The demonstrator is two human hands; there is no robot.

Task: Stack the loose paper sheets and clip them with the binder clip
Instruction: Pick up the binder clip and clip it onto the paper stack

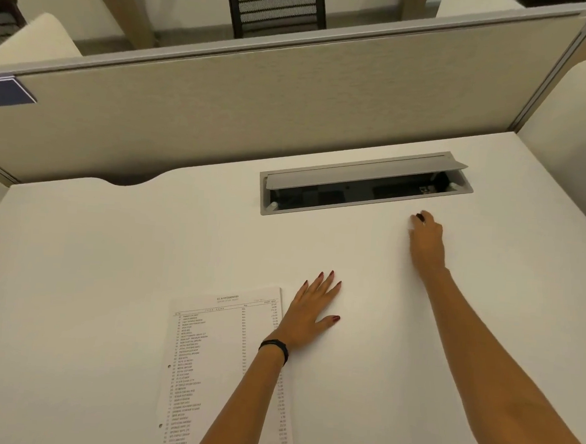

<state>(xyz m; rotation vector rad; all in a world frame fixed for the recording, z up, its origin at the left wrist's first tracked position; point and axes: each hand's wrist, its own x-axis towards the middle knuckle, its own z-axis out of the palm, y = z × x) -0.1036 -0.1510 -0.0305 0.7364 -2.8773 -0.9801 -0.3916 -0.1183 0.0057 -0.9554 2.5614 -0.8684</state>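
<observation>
A printed paper stack [215,354], with a list of lines and punched holes on its left edge, lies on the white desk [110,262] at the near centre. My left hand [310,312] rests flat on the desk just right of the paper's top corner, fingers spread, while its forearm crosses the sheet. My right hand [427,240] is stretched forward to the right. Its fingers are curled on a small black binder clip [420,217] at desk level, just in front of the cable tray. Most of the clip is hidden by the fingers.
A grey cable tray [366,185] with its lid raised is sunk into the desk beyond my right hand. A beige partition [258,99] closes the far edge, and another panel stands at the right. A curved cut-out sits at the desk's back left.
</observation>
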